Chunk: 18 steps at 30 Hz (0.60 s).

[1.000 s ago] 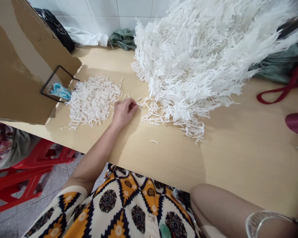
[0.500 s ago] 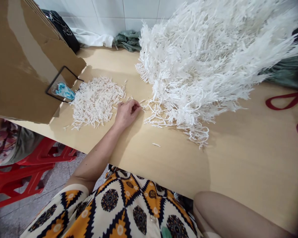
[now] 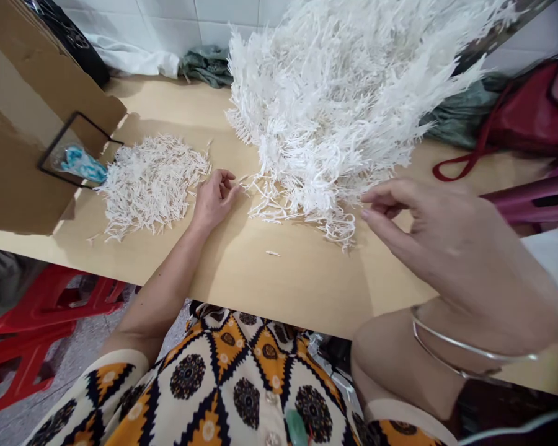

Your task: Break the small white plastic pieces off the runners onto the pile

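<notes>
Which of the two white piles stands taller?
The big feathery pile, right of the left hand; the low pile beside the cardboard is short, loose bits.

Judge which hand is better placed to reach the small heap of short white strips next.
Left, likely: the left hand is beside that heap; the right hand is farther off, near the large, shaggy white pile.

A white tiled wall (image 3: 174,23) stands behind the pale table (image 3: 307,279); red stools (image 3: 28,310) occupy the grey floor (image 3: 86,350).
</notes>
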### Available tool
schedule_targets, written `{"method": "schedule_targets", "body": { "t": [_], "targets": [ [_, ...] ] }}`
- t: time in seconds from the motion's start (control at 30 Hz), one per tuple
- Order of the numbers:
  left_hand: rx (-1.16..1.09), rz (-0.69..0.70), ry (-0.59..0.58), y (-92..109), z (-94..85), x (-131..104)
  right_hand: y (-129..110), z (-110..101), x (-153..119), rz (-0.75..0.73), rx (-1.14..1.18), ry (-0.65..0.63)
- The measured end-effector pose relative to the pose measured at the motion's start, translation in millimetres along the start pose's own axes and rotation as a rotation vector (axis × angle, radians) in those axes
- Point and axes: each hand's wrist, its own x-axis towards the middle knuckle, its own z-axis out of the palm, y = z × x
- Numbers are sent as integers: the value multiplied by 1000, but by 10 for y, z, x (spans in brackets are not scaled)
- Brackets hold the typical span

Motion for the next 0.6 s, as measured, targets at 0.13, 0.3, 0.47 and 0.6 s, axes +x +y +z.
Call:
{"method": "schedule_targets", "body": {
  "t": [0.13, 0.3, 0.47, 0.6],
  "targets": [
    [41, 11, 8, -35, 13, 5, 226, 349, -24, 226, -109, -52],
    [111, 91, -3, 27, -9, -29, 452, 770, -187, 378, 40, -200],
    [214, 218, -175, 142, -30, -98, 422, 690, -393, 445, 326, -117],
    [318, 263, -312, 206, -15, -132, 426, 543, -514, 473, 412, 134]
  ]
}}
